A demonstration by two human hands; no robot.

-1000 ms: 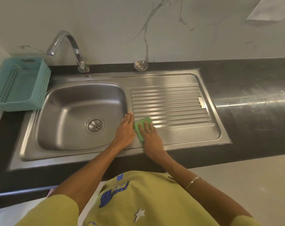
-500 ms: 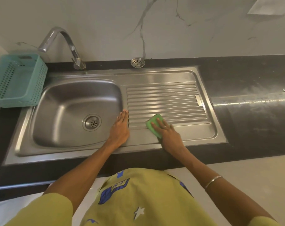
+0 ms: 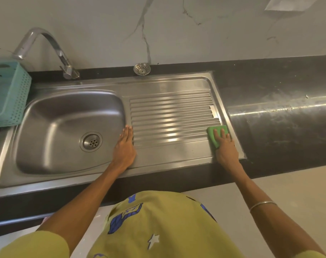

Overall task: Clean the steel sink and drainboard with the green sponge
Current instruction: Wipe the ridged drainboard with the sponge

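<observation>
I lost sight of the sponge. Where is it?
Head view: the sponge lies at the drainboard's right end, under the right hand's fingers.

Bare drainboard (image 3: pixel 169 116) between hands

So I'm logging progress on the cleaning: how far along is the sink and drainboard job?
Done: nothing can be confirmed; no foam or wipe marks show. In hand: the right hand presses the green sponge flat at the right end of the ribbed drainboard, while the left hand rests on the ridge beside the basin. Left: the sink basin, which looks dry, and its drain.
</observation>
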